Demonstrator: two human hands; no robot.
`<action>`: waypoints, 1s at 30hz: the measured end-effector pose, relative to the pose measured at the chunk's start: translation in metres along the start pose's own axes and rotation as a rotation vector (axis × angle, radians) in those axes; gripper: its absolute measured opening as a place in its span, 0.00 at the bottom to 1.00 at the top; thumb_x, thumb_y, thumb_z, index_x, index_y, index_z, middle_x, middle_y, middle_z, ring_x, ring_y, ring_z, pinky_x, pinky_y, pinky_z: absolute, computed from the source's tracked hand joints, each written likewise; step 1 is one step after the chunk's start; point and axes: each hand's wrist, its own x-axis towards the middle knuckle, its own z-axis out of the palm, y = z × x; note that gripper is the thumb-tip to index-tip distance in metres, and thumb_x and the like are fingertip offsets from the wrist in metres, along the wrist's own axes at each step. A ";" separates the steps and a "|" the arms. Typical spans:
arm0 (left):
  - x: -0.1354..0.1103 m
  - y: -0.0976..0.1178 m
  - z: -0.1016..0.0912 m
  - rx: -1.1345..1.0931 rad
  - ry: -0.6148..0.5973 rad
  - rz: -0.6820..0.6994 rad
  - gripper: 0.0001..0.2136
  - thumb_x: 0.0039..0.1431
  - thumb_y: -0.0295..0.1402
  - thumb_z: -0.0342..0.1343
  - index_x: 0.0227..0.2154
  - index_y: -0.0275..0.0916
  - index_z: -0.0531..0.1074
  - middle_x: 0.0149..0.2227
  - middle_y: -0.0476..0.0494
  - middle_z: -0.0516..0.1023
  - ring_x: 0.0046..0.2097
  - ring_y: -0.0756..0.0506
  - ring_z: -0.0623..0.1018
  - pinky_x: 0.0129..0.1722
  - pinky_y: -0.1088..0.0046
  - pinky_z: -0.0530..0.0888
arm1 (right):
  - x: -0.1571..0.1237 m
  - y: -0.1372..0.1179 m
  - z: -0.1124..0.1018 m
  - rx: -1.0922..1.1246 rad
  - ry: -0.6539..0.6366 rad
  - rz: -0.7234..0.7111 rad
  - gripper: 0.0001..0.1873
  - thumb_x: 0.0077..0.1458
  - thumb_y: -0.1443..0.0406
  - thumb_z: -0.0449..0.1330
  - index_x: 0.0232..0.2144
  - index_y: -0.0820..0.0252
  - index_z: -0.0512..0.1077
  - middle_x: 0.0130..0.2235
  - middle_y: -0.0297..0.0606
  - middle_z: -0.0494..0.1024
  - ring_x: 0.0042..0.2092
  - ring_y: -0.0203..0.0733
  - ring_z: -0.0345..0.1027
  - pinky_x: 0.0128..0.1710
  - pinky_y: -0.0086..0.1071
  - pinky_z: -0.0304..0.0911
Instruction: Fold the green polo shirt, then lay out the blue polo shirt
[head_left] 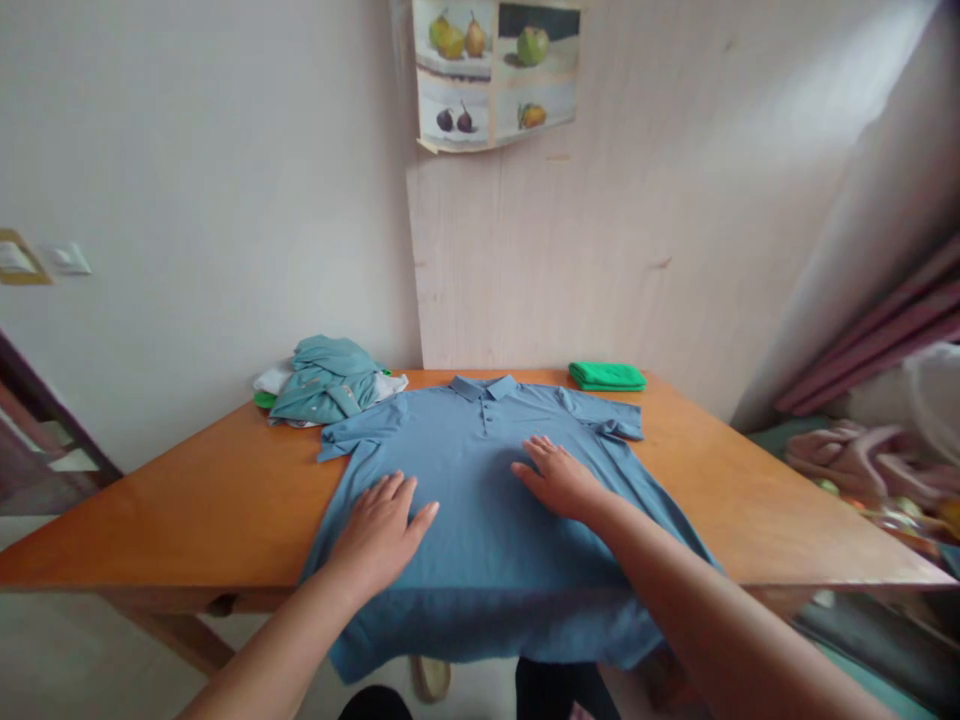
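A blue short-sleeved polo shirt [472,500] lies spread front side up, its collar toward the wall and its hem hanging over the table's near edge. My left hand [382,530] rests on the left part of the shirt's body, fingers stretched out and thumb apart. Farther up, on the right side of the chest, my right hand [559,478] lies palm down with its fingers extended. Neither hand grips the cloth. The left sleeve in view is slightly creased, and the right one has a fold near the armpit.
The shirt lies on an orange-brown wooden table [202,500]. A rumpled pile of clothes [326,380] sits at the back left, teal on top. At the back right is a folded green cloth [606,377]. Beyond the table's right side, bunched pinkish fabric [862,460] shows.
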 end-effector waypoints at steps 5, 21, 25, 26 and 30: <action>-0.005 -0.005 0.002 0.023 -0.052 -0.018 0.36 0.65 0.56 0.41 0.68 0.37 0.58 0.70 0.34 0.55 0.71 0.34 0.54 0.67 0.52 0.53 | -0.040 0.003 0.002 0.024 -0.039 0.011 0.40 0.66 0.44 0.42 0.68 0.65 0.57 0.71 0.51 0.52 0.72 0.55 0.40 0.68 0.47 0.41; -0.004 -0.015 0.006 -0.027 -0.075 -0.014 0.39 0.63 0.60 0.38 0.69 0.40 0.55 0.72 0.38 0.50 0.72 0.35 0.49 0.67 0.50 0.49 | -0.079 0.081 -0.017 -0.111 0.133 0.237 0.37 0.67 0.47 0.42 0.64 0.67 0.63 0.68 0.54 0.60 0.70 0.58 0.46 0.67 0.54 0.44; -0.004 -0.013 0.002 -0.035 -0.092 -0.028 0.39 0.63 0.60 0.38 0.69 0.40 0.54 0.72 0.37 0.49 0.72 0.35 0.49 0.68 0.50 0.49 | -0.083 0.068 -0.004 -0.065 0.127 0.102 0.38 0.66 0.46 0.44 0.64 0.67 0.64 0.68 0.53 0.59 0.70 0.56 0.45 0.68 0.49 0.46; -0.005 -0.013 0.001 -0.037 -0.095 -0.027 0.39 0.63 0.60 0.38 0.69 0.40 0.54 0.72 0.37 0.49 0.72 0.35 0.49 0.68 0.50 0.49 | -0.083 0.068 -0.002 -0.059 0.123 0.092 0.38 0.66 0.46 0.44 0.64 0.68 0.64 0.68 0.52 0.60 0.70 0.56 0.46 0.68 0.50 0.47; -0.006 -0.015 0.001 -0.051 -0.095 -0.021 0.39 0.63 0.61 0.38 0.69 0.40 0.56 0.72 0.37 0.49 0.72 0.35 0.49 0.68 0.50 0.49 | -0.083 0.073 0.003 -0.058 0.132 0.099 0.38 0.66 0.46 0.44 0.64 0.69 0.64 0.67 0.52 0.62 0.70 0.56 0.47 0.68 0.49 0.47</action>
